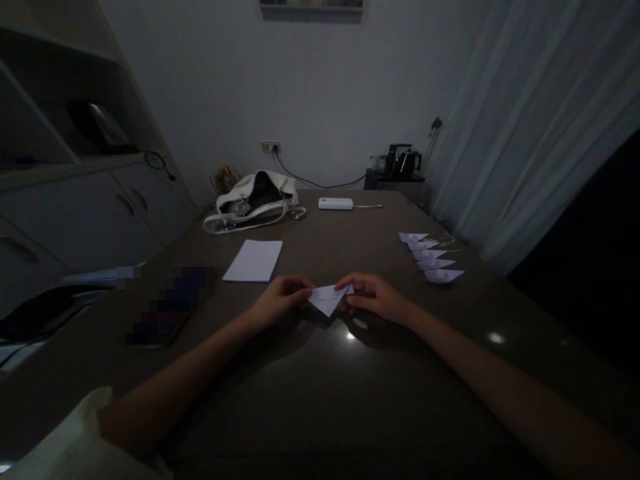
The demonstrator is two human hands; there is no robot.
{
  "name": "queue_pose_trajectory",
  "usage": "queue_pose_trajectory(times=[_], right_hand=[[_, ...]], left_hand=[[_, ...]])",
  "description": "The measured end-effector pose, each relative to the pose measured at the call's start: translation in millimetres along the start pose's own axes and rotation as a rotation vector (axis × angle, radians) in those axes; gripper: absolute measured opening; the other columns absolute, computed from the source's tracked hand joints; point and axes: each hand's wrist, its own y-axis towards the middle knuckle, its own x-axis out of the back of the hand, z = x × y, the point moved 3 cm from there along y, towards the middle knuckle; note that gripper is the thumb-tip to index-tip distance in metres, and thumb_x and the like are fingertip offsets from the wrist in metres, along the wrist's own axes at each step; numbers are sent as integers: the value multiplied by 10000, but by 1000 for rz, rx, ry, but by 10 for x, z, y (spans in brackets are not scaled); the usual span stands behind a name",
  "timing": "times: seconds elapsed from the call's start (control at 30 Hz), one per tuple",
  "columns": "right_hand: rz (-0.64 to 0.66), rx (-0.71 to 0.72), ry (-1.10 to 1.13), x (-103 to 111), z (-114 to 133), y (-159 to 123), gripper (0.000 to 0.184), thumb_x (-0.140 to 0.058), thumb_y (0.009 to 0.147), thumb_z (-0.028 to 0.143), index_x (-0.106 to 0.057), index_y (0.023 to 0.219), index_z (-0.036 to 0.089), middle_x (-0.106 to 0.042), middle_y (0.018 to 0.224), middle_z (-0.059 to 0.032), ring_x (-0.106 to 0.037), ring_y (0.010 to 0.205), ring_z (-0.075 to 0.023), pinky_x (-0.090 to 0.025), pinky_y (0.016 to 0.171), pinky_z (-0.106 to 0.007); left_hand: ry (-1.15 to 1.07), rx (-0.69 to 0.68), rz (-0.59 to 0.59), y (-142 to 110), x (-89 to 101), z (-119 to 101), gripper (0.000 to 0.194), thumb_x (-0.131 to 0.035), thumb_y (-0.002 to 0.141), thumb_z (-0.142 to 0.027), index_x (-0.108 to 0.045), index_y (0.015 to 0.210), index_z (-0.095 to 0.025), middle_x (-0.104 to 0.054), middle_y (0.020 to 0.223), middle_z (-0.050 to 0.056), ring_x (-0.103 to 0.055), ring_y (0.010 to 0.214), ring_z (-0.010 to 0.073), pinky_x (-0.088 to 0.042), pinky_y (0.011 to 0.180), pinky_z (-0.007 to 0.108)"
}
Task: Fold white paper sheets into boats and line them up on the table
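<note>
A small folded piece of white paper, a triangle with its point toward me, is held between both hands a little above the dark table. My left hand pinches its left corner between thumb and fingers. At the right corner, my right hand is closed on the paper, its index finger lying along the top. Several folded paper boats stand in a row on the right side of the table. To the left, beyond my left hand, lies a stack of white paper.
A white handbag sits at the back left, near a white power bank with a short cable. A phone-like dark object, partly blurred out, lies at left. Kettles stand on a small stand beyond the table.
</note>
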Motion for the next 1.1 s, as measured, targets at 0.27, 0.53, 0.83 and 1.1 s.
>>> queue_pose_trajectory(times=[0.27, 0.53, 0.83, 1.1], right_hand=[[-12, 68, -143, -17, 45, -21, 212, -554, 812, 159, -647, 1001, 183, -664, 884, -33, -635, 749, -121, -487, 697, -270], [-16, 94, -314, -96, 128, -67, 235, -575, 810, 172, -683, 1016, 205, -694, 940, -41, -635, 778, -145, -476, 699, -276], [-13, 160, -381, -102, 120, -78, 212, -618, 819, 326, -703, 973, 207, -709, 938, -54, -652, 833, -168, -487, 745, -290], [-82, 123, -357, -121, 168, -81, 201, -661, 777, 296, -677, 953, 200, -687, 931, -43, -645, 863, -175, -488, 771, -307]], left_hand=[[-202, 52, -78, 46, 25, 113, 256, -648, 747, -389, -572, 741, -144, -499, 566, -42, -432, 476, 67, -302, 456, 187], [-248, 95, -17, 62, 18, 212, 323, -641, 767, -438, -540, 696, -140, -519, 595, -24, -467, 515, 68, -328, 472, 179], [-168, 42, 27, 58, -7, 124, 366, -633, 746, -484, -522, 690, -140, -523, 564, -35, -470, 495, 74, -333, 464, 178], [-91, 76, 43, 31, -19, 89, 358, -625, 744, -486, -528, 703, -144, -541, 561, -29, -464, 474, 78, -310, 436, 182]])
